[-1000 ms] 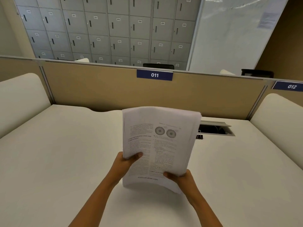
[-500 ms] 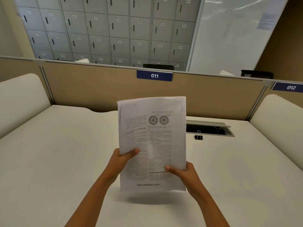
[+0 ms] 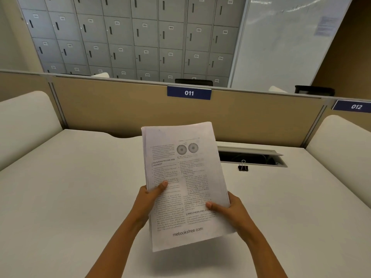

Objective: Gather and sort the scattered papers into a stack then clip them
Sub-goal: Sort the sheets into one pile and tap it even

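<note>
I have the stack of papers [image 3: 184,183] held up off the bench [image 3: 80,187], slightly tilted, with the printed page facing the camera. The left hand [image 3: 147,199] grips its left edge, thumb on the front. The right hand [image 3: 230,211] grips the right edge lower down, thumb across the print. To the right of the stack, a black binder clip [image 3: 243,167] stands on the bench just in front of the open cable hatch [image 3: 251,157]. Behind the stack, the partition label [image 3: 189,93] reads 011.
</note>
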